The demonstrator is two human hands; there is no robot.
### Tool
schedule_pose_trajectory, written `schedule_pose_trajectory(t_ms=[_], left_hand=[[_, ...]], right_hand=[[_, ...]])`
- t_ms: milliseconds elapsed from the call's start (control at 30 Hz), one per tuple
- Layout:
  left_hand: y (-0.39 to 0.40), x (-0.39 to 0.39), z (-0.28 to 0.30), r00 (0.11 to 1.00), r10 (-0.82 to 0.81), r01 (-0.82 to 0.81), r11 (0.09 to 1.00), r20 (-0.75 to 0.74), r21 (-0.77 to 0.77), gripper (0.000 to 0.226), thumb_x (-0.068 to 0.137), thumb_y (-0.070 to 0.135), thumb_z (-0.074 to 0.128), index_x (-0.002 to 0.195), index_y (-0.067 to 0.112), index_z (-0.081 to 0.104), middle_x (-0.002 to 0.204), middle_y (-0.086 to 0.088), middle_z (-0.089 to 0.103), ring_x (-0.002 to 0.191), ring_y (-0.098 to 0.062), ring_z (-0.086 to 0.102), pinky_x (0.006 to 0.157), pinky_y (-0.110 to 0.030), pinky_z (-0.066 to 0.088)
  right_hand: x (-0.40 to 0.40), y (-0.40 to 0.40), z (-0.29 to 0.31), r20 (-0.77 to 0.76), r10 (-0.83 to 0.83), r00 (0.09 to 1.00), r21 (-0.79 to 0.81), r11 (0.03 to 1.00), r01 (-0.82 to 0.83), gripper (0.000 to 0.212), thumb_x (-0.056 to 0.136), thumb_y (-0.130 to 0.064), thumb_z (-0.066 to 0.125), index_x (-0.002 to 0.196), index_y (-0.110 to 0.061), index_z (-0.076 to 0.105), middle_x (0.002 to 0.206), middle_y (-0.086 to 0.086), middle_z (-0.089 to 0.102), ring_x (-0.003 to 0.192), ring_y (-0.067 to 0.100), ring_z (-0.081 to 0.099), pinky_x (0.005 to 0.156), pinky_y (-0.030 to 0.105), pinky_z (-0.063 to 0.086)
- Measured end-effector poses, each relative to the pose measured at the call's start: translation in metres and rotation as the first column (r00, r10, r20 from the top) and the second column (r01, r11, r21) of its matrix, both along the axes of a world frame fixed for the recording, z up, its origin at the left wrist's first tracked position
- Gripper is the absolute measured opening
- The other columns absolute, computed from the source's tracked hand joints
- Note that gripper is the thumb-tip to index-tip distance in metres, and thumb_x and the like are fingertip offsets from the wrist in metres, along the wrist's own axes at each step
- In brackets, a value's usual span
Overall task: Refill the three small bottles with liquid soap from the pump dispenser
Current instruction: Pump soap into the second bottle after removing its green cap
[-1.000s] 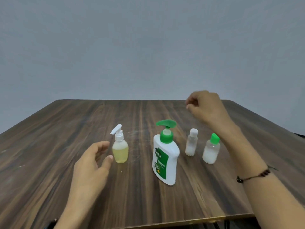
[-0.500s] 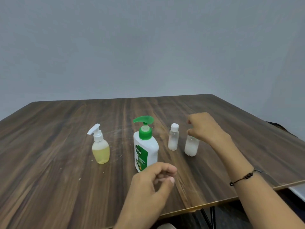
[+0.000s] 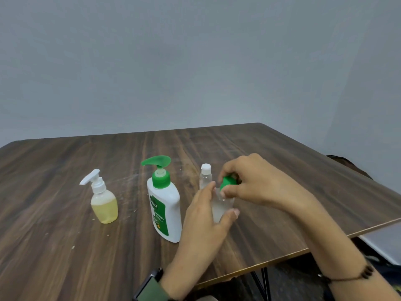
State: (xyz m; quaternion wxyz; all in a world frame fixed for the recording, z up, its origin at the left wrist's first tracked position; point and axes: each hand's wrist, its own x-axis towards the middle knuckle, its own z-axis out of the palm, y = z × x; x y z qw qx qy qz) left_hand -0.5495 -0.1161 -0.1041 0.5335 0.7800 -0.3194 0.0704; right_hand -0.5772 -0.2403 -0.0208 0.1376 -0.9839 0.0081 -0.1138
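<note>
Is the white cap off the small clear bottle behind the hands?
No, the white cap sits on the small clear bottle, which stands untouched behind both hands.

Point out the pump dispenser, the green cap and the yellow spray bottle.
pump dispenser [image 3: 168, 216]: head view, white body.
green cap [image 3: 226, 183]: head view, visible side under the fingers.
yellow spray bottle [image 3: 104, 209]: head view, liquid-filled belly.

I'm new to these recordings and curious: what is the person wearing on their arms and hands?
Both hands are bare: no gloves, no sleeves in view. The left hand has a watch at the wrist, with a dark case and an olive-green strap. The right hand has a thin dark cord bracelet with a few dark beads.
</note>
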Motion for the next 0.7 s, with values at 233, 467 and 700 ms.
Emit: schedule_pose_trajectory(t_ms=[233, 467, 700], left_hand=[[0.05, -0.018, -0.006, 0.999, -0.031, 0.031, 0.999, 0.036, -0.02, 0.028, 0.069, 0.023, 0.073, 0.089, 0.035, 0.059, 0.086, 0.015, 0.066, 0.089, 0.006, 0.057, 0.071, -0.002, 0.038], [0.129, -0.01, -0.004, 0.971, -0.166, 0.137, 0.975, -0.17, -0.173, 0.021, 0.065, 0.017, 0.072, 0.085, 0.022, 0.064, 0.076, 0.015, 0.07, 0.071, 0.008, 0.06, 0.066, -0.007, 0.044], [0.17, 0.001, -0.012, 0.973, -0.15, 0.112, 0.971, -0.177, -0.211, 0.031, 0.063, 0.033, 0.075, 0.091, 0.023, 0.066, 0.08, 0.008, 0.071, 0.077, -0.001, 0.062, 0.071, -0.015, 0.046]], right_hand=[[-0.022, 0.052, -0.002, -0.029, 0.133, 0.991, -0.149, 0.979, -0.135, 0.039, 0.083, -0.052, 0.052, 0.071, -0.015, 0.054, 0.062, -0.004, 0.045, 0.063, 0.022, 0.048, 0.056, 0.033, 0.039], [-0.017, 0.111, -0.009, 0.023, 0.524, 0.851, -0.089, 0.849, -0.521, 0.005, 0.084, -0.017, 0.051, 0.089, -0.017, 0.052, 0.091, 0.001, 0.057, 0.087, 0.019, 0.051, 0.078, 0.038, 0.044], [0.003, 0.143, -0.007, 0.165, 0.536, 0.828, -0.036, 0.842, -0.538, 0.016, 0.085, -0.033, 0.055, 0.091, -0.019, 0.055, 0.086, -0.004, 0.059, 0.078, 0.009, 0.051, 0.072, 0.03, 0.044]])
